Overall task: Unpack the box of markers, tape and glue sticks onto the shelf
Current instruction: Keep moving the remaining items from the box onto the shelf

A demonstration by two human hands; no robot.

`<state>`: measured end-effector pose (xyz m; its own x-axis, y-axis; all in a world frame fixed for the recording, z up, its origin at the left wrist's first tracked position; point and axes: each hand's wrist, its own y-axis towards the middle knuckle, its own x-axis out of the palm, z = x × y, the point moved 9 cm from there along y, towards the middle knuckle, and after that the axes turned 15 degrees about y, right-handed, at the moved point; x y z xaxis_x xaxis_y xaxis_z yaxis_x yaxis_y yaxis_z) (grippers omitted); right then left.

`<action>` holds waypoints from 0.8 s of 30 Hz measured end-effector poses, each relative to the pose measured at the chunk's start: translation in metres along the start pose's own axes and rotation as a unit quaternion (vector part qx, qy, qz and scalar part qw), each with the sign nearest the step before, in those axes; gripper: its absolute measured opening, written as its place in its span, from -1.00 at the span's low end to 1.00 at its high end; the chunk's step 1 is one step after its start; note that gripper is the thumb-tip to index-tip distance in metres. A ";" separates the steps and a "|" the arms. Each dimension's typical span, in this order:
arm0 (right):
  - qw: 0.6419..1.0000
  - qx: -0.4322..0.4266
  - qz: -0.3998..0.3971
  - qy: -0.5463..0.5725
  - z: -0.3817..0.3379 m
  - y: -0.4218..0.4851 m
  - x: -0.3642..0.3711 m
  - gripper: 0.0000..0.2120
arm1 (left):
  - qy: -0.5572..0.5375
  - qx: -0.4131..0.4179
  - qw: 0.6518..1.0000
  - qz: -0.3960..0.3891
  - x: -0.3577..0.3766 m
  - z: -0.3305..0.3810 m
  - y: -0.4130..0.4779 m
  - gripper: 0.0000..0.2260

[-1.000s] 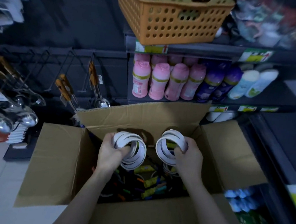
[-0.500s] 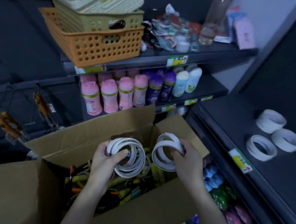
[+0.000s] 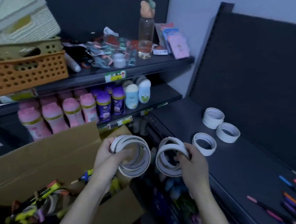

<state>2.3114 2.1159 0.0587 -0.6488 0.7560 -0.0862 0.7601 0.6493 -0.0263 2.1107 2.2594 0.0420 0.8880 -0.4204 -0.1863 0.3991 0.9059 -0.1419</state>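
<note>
Tape rolls [image 3: 167,147] raised from box [image 3: 47,156], left hand [image 3: 107,160], right hand [image 3: 194,167] each gripping several, markers [image 3: 51,189] inside

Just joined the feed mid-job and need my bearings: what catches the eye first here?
The left hand grips one bundle of white tape rolls and the right hand another bundle, centre frame beside the open cardboard box. On the dark shelf to the right lie three more tape rolls and loose markers.
</note>
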 end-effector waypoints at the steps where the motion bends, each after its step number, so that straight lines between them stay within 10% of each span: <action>1: 1.000 0.001 0.009 0.004 0.001 0.004 -0.015 -0.79 | 0.001 0.005 1.000 -0.006 0.014 0.006 0.001 -0.75; 24: 0.989 0.075 0.121 -0.043 0.056 0.103 -0.240 -0.78 | -0.018 0.007 0.994 -0.103 0.257 0.050 0.077 -0.78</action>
<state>2.5473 1.9971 0.0205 -0.4475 0.8736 -0.1914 0.8933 0.4266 -0.1416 2.3811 2.2234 0.0323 0.7942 -0.5956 -0.1206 0.5766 0.8012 -0.1601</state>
